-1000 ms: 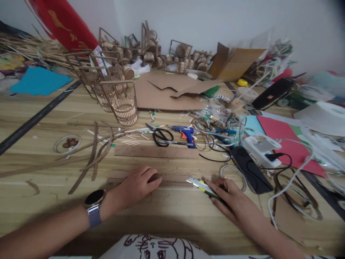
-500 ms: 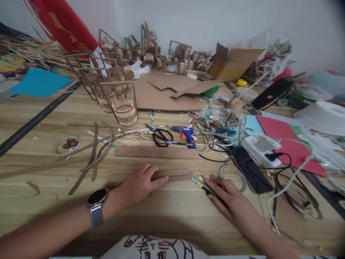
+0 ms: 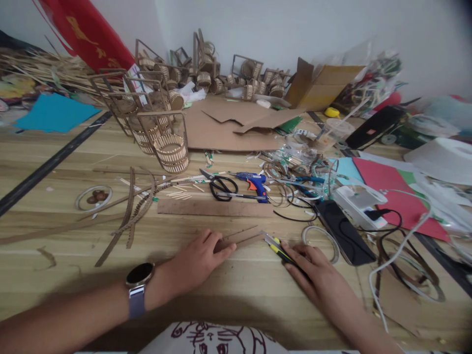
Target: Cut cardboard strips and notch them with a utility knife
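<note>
Left hand (image 3: 201, 258) lies flat on the desk (image 3: 236, 295), its grip unclosed, with the extended fingertips (image 3: 226, 250) pressing the near end of a cardboard strip (image 3: 241, 237). The strip rests at the desk's near centre and angles up to the right. Right hand (image 3: 313, 275) has its grip closed around a yellow-and-black knife (image 3: 276, 245), whose blade tip meets the strip's right end. A watch (image 3: 139, 275) sits on the left wrist. Beyond the strip lie a longer strip (image 3: 214, 207), scissors (image 3: 221, 186) and a glue gun (image 3: 254, 182). A tape ring (image 3: 334, 246) and a phone (image 3: 344, 236) lie just right of the knife.
</note>
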The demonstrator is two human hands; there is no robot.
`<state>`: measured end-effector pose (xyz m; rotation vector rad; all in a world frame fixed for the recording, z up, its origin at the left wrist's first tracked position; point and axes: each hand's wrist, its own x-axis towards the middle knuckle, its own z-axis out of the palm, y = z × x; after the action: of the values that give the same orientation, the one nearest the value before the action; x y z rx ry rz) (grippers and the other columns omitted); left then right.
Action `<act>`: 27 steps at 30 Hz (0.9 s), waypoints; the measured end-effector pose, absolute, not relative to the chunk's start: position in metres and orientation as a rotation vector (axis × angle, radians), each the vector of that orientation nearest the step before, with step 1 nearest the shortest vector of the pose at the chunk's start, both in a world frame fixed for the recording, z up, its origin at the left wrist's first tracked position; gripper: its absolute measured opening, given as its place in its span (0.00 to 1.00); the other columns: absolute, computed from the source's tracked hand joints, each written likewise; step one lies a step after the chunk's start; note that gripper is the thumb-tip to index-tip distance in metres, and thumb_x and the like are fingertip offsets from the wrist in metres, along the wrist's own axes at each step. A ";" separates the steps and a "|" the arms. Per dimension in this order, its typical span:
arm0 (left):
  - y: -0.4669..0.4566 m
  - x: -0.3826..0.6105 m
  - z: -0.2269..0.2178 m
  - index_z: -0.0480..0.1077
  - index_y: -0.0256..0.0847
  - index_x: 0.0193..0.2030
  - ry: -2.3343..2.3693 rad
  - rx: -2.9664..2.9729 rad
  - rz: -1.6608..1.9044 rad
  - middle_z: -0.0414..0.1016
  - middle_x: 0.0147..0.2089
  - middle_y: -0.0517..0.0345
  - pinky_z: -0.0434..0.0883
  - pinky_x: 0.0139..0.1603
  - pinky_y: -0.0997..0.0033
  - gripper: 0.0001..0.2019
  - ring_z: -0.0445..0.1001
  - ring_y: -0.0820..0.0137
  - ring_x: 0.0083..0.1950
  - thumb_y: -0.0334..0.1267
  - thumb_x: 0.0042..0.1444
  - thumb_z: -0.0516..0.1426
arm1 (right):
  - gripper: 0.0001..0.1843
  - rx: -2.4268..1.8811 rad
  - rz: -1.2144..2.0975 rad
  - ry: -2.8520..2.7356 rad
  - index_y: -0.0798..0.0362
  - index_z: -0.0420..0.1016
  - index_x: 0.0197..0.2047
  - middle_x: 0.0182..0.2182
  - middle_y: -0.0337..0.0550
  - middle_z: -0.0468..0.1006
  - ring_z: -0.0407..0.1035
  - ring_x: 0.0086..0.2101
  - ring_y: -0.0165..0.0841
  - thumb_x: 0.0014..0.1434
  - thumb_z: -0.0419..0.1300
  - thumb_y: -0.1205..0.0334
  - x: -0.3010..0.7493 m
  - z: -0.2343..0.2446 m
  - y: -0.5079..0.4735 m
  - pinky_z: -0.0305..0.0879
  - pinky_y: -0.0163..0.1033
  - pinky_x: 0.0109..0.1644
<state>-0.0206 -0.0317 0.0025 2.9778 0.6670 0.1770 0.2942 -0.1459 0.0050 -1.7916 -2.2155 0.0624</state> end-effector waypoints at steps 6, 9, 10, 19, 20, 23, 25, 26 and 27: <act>-0.034 -0.014 0.000 0.62 0.41 0.64 0.614 2.968 0.216 0.70 0.48 0.48 0.74 0.45 0.61 0.22 0.70 0.60 0.46 0.24 0.66 0.45 | 0.23 -1.801 0.024 -2.211 0.50 0.74 0.60 0.42 0.50 0.78 0.76 0.42 0.38 0.71 0.49 0.51 0.291 0.006 -0.145 0.78 0.41 0.45; -0.033 -0.015 0.000 0.61 0.41 0.65 0.621 2.950 0.197 0.70 0.50 0.46 0.73 0.46 0.60 0.23 0.70 0.60 0.47 0.23 0.67 0.43 | 0.23 -1.801 -0.006 -2.202 0.51 0.75 0.59 0.41 0.49 0.77 0.76 0.41 0.37 0.71 0.48 0.51 0.287 0.005 -0.147 0.78 0.40 0.45; -0.033 -0.016 0.000 0.60 0.41 0.65 0.622 2.942 0.186 0.70 0.50 0.46 0.73 0.47 0.60 0.23 0.70 0.60 0.48 0.23 0.67 0.43 | 0.23 -1.807 -0.018 -2.201 0.51 0.75 0.59 0.41 0.49 0.77 0.76 0.41 0.37 0.71 0.47 0.50 0.285 0.005 -0.148 0.78 0.40 0.44; -0.035 -0.015 0.000 0.61 0.42 0.65 0.644 2.947 0.223 0.71 0.50 0.49 0.73 0.48 0.62 0.22 0.70 0.62 0.48 0.24 0.66 0.45 | 0.24 -1.859 -0.108 -2.197 0.51 0.75 0.59 0.38 0.50 0.77 0.76 0.38 0.38 0.71 0.47 0.50 0.267 0.003 -0.158 0.79 0.40 0.37; -0.035 -0.015 -0.001 0.61 0.42 0.64 0.641 2.954 0.240 0.71 0.49 0.49 0.74 0.47 0.62 0.22 0.70 0.62 0.47 0.24 0.66 0.45 | 0.24 -1.862 -0.117 -2.191 0.51 0.75 0.59 0.38 0.50 0.77 0.76 0.38 0.38 0.71 0.47 0.51 0.264 0.002 -0.159 0.79 0.40 0.36; -0.034 -0.015 -0.004 0.62 0.42 0.64 0.640 2.955 0.249 0.71 0.49 0.49 0.73 0.46 0.62 0.22 0.71 0.61 0.46 0.25 0.66 0.46 | 0.24 -1.870 -0.137 -2.165 0.51 0.73 0.60 0.38 0.50 0.77 0.76 0.38 0.39 0.71 0.47 0.51 0.258 -0.001 -0.161 0.80 0.41 0.37; -0.034 -0.014 -0.004 0.62 0.42 0.64 0.645 2.946 0.238 0.71 0.49 0.49 0.73 0.46 0.62 0.22 0.70 0.61 0.47 0.25 0.67 0.46 | 0.24 -1.874 -0.146 -2.153 0.50 0.73 0.61 0.38 0.50 0.77 0.76 0.39 0.39 0.71 0.47 0.50 0.254 -0.003 -0.163 0.80 0.41 0.37; -0.034 -0.014 -0.004 0.62 0.42 0.64 0.648 2.942 0.232 0.71 0.49 0.49 0.73 0.47 0.62 0.22 0.70 0.61 0.47 0.25 0.67 0.46 | 0.24 -1.876 -0.155 -2.144 0.50 0.73 0.61 0.38 0.50 0.77 0.76 0.39 0.39 0.71 0.46 0.50 0.253 -0.004 -0.164 0.80 0.41 0.36; -0.034 -0.014 -0.003 0.62 0.42 0.64 0.648 2.939 0.229 0.71 0.49 0.49 0.73 0.47 0.62 0.21 0.70 0.61 0.47 0.25 0.67 0.46 | 0.25 -1.882 -0.165 -2.134 0.50 0.73 0.61 0.38 0.50 0.77 0.76 0.39 0.39 0.71 0.46 0.49 0.251 -0.005 -0.165 0.80 0.41 0.36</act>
<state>-0.0140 -0.0342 -0.0033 2.9387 0.6482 0.2292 0.2508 -0.1649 -0.0050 -1.8824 -2.1341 -0.1653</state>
